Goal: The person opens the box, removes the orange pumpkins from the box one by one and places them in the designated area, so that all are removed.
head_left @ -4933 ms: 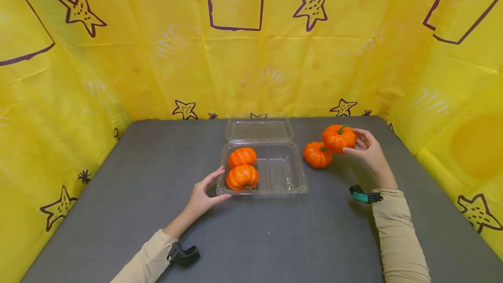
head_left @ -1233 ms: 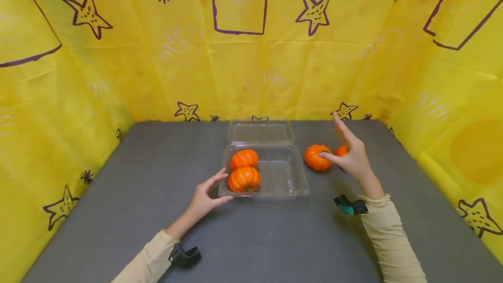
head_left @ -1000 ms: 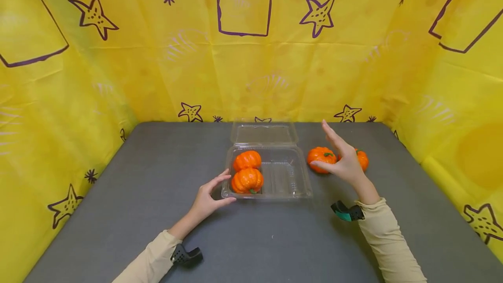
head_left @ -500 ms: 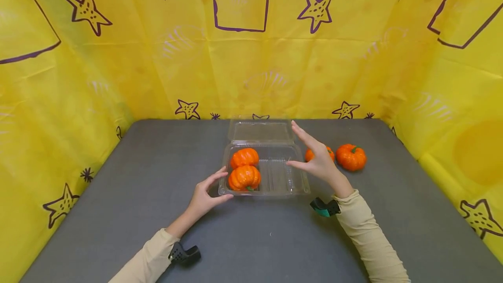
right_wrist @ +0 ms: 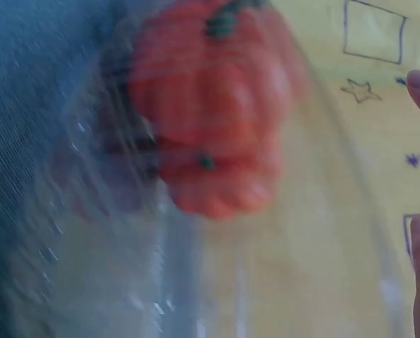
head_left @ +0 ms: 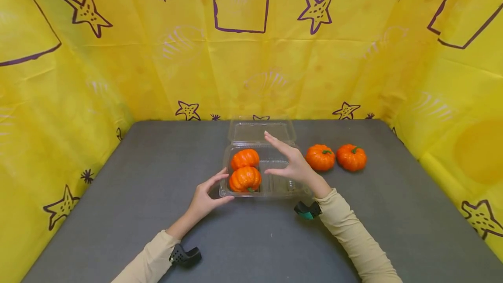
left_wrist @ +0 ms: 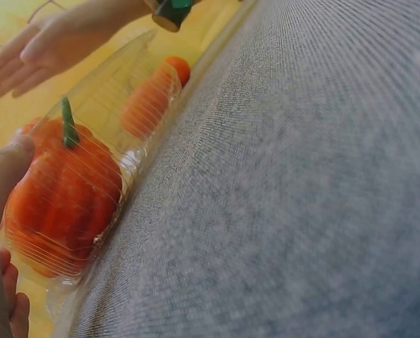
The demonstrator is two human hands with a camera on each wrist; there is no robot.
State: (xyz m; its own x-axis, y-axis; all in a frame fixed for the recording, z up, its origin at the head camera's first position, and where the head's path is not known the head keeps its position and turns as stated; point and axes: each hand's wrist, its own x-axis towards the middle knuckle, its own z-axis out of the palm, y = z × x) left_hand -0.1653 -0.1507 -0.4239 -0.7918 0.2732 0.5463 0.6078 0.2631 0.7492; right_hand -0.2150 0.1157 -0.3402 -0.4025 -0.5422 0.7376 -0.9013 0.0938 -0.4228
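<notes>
A hinged clear plastic container point(head_left: 271, 193) lies with its lid point(head_left: 259, 131) folded back. Two small orange pumpkins point(head_left: 244, 179) point(left_wrist: 65, 186) sit in its left half, one behind the other. My left hand point(head_left: 204, 195) holds the container's front left corner, thumb at the front rim and fingers at the left side. My right hand point(head_left: 292, 165), thumb and fingers spread and holding nothing, hovers over the container's right half, near the pumpkins inside. In the right wrist view those pumpkins point(right_wrist: 210, 91) look blurred through the plastic. The right hand partly hides the container's right side.
Right of the container, two more orange pumpkins point(head_left: 320, 157) point(head_left: 351, 157) stand side by side on the grey table point(head_left: 251, 248). Yellow patterned cloth point(head_left: 251, 73) walls in the table at the back and sides.
The right hand has set its pumpkin on the table right of the other one, let go, and moved left over the container. The left hand has stayed at the container's corner.
</notes>
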